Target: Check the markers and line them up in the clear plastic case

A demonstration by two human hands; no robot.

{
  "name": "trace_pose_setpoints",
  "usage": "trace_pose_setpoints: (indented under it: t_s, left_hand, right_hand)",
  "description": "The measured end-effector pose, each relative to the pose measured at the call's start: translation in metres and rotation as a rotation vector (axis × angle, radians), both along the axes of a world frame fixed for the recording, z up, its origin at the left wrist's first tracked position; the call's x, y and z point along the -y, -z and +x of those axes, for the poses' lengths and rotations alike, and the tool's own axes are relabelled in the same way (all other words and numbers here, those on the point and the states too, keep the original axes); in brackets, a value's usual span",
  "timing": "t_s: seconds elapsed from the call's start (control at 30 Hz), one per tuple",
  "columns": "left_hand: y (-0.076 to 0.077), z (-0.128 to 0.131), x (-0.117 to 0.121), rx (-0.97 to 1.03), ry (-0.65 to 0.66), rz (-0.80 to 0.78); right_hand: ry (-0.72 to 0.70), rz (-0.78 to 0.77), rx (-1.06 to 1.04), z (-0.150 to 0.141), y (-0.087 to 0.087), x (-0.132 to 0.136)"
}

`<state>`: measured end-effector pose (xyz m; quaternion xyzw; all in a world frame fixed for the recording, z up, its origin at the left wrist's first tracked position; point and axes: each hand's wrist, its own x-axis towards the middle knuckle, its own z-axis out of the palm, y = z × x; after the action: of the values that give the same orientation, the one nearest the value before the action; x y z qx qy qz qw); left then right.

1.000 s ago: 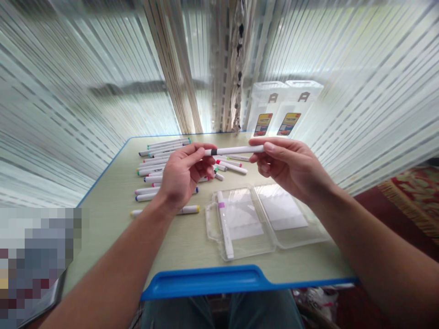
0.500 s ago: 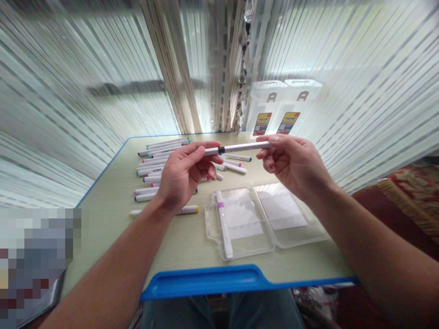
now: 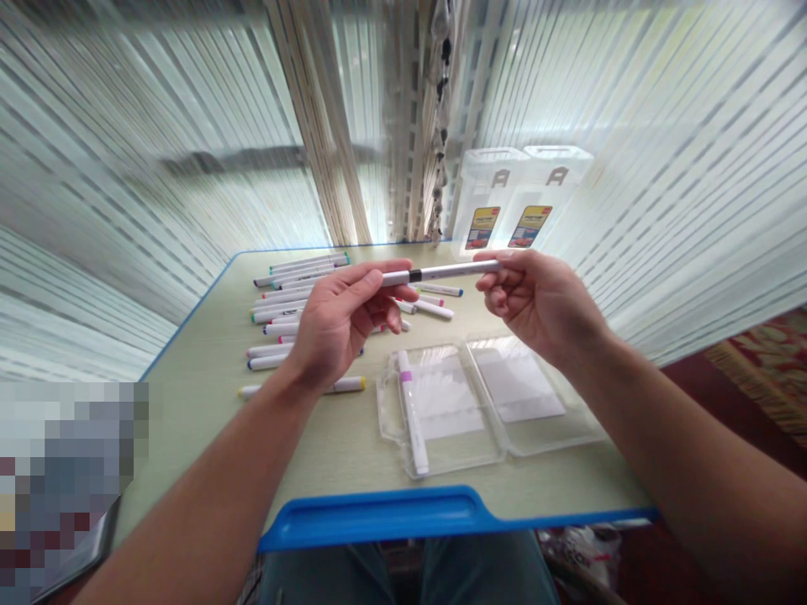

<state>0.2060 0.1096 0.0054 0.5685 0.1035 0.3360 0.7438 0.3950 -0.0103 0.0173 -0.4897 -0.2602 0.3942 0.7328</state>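
A white marker with a black band (image 3: pixel 454 270) is held nearly level above the table, one end in each hand. My left hand (image 3: pixel 344 315) pinches its left end between thumb and fingers. The right end sits in the fingertips of my right hand (image 3: pixel 535 294). Below them lies an opened clear plastic case (image 3: pixel 504 441), hinged flat into two halves. Inside its left half a white marker with a purple band (image 3: pixel 413 412) rests along the left side. Behind and beneath my left hand, several white markers (image 3: pixel 277 360) with coloured ends lie in rows, partly hidden.
Two clear upright containers (image 3: pixel 485 189) with yellow labels stand at the table's back edge, before string curtains (image 3: pixel 189 101). A blue tray rim (image 3: pixel 384 512) lines the table's front edge. A yellow-ended marker (image 3: pixel 349 385) lies near my left forearm. A patterned rug (image 3: pixel 756 370) shows at right.
Both hands have shifted very slightly to the right together with the black-banded marker. The case and the markers on the table have stayed where they were.
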Motion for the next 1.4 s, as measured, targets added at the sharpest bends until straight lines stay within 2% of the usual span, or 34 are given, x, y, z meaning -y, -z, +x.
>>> trace_pose_setpoints:
  t_s: [0.27,0.6,1.4]
  left_hand:
    - [-0.0012,0.0026,0.0017,-0.058,-0.065,0.012]
    - [0.0012,0.0032,0.0005,-0.118,-0.107,0.038]
    - [0.0056,0.0029,-0.0026,-0.193,-0.142,0.095]
  right_hand:
    - [0.009,-0.019,0.021,0.0003,-0.0001,0.0005]
    - [-0.002,0.035,0.07,-0.0008,0.0016,0.0005]
    - [-0.004,0.031,0.261,-0.0068,0.003,0.0031]
